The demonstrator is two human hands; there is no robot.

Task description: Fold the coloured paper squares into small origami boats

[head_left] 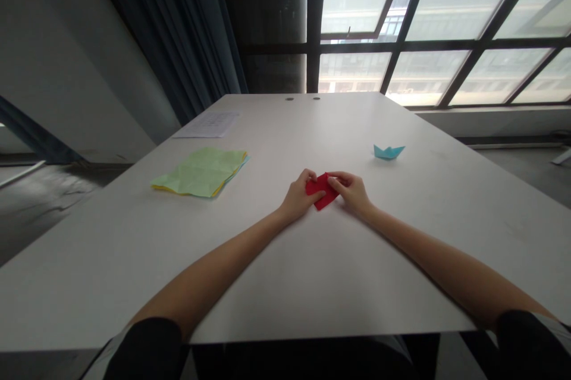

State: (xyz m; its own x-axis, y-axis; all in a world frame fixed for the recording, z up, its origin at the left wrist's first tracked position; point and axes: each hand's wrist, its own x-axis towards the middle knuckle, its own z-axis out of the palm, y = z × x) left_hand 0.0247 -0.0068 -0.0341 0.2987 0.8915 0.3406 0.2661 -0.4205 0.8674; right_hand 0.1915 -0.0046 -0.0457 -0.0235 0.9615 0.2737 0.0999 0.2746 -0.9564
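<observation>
A small folded piece of red paper (322,195) is held between both hands over the middle of the white table. My left hand (300,197) grips its left side, with the thumb lying across the front. At its upper right edge, my right hand (351,191) pinches the paper between thumb and fingers. Farther back to the right stands a folded light blue paper boat (389,153). To the left lies a stack of creased paper sheets (203,172), light green on top with yellow and blue edges beneath.
The white table (285,285) extends away toward the windows. Printed white sheets (209,124) lie at its far left edge. Two small dark round spots are near the back edge. A dark blue curtain (178,23) hangs behind on the left.
</observation>
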